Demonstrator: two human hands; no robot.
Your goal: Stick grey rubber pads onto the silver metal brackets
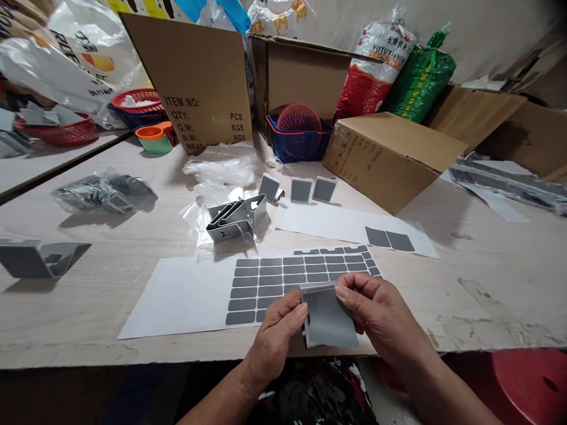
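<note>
A person holds a bent grey piece (332, 324) with two bare hands, over the near edge of the table (80, 330). The left hand (279, 333) grips its left side, with the thumb in front and the other fingers mostly hidden. The right hand (383, 313) pinches the top right corner between thumb and finger. It is hard to tell if the piece touches the table.

Just behind the hands lies a long white sheet (177, 295) with rows of small grey stickers (270, 280). The hands and the piece hide some of them. A second white sheet (323, 219) lies farther back, with two bigger grey squares (390, 239) near its right end.

To the left of that sheet, a pile of bent silver pieces (237, 218) sits on clear plastic, and one has a white apple mark. Three grey stands (301, 190) are in a row behind the second sheet. Another bent piece (22, 261) is alone at the far left, and a clear bag of grey pieces (106, 193) lies behind it.

At the back, a blue basket (296, 146) stands between big brown boxes (398, 153)
</note>
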